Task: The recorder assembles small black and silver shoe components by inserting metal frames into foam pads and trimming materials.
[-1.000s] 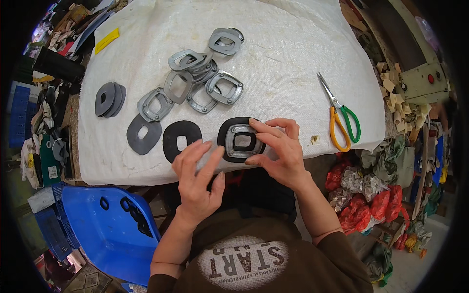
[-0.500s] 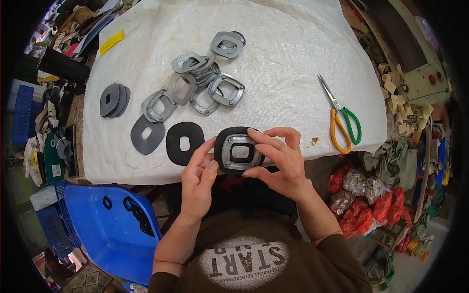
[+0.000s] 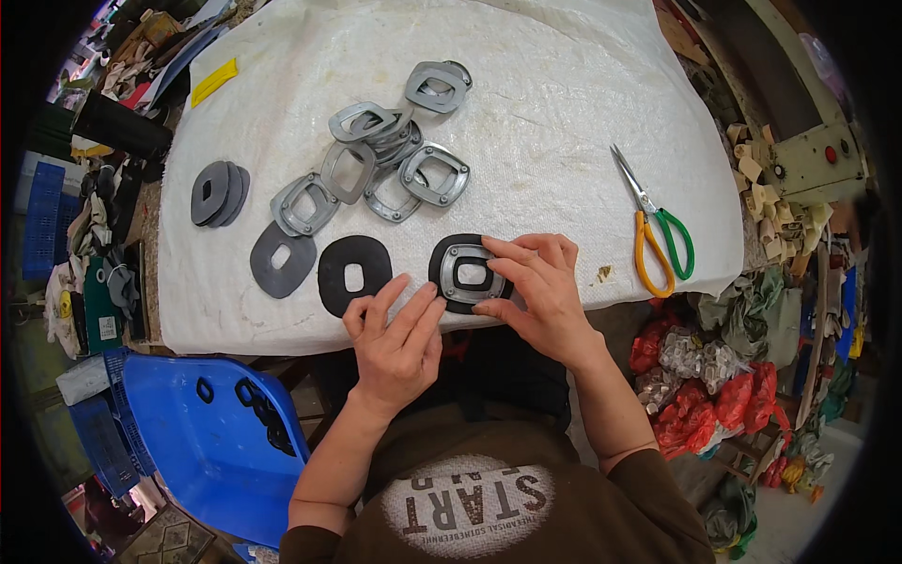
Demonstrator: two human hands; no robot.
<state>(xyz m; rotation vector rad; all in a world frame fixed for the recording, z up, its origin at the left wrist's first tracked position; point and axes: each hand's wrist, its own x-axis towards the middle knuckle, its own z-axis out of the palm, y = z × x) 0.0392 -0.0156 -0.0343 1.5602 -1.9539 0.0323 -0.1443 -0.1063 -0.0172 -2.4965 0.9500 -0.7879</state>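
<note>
My right hand (image 3: 543, 299) pinches a black rounded pad (image 3: 458, 242) at its right edge, near the front of the table. On top of that pad sits a grey metal frame (image 3: 451, 273) with small round studs at its corners. To the left is my left hand (image 3: 399, 343), palm down with fingers stretched; its fingertips come close to the pad's left edge, and whether they touch I cannot tell. Just beyond the left fingers lies another black pad (image 3: 332, 273) with an oblong hole. A dark grey pad (image 3: 282, 284) rests next to it, partly under a grey frame (image 3: 287, 212).
Several grey frames (image 3: 348, 169) are heaped mid-table. Grey pads (image 3: 209, 193) stack at the left. Scissors (image 3: 655, 252) with orange and green handles lie at the right. A blue tub (image 3: 202, 461) with black rings stands below left; red plastic bags (image 3: 691, 428) sit below right.
The pad and frame have moved a little right and away from me, down toward the table. My left hand has let go of their left side and turned palm down.
</note>
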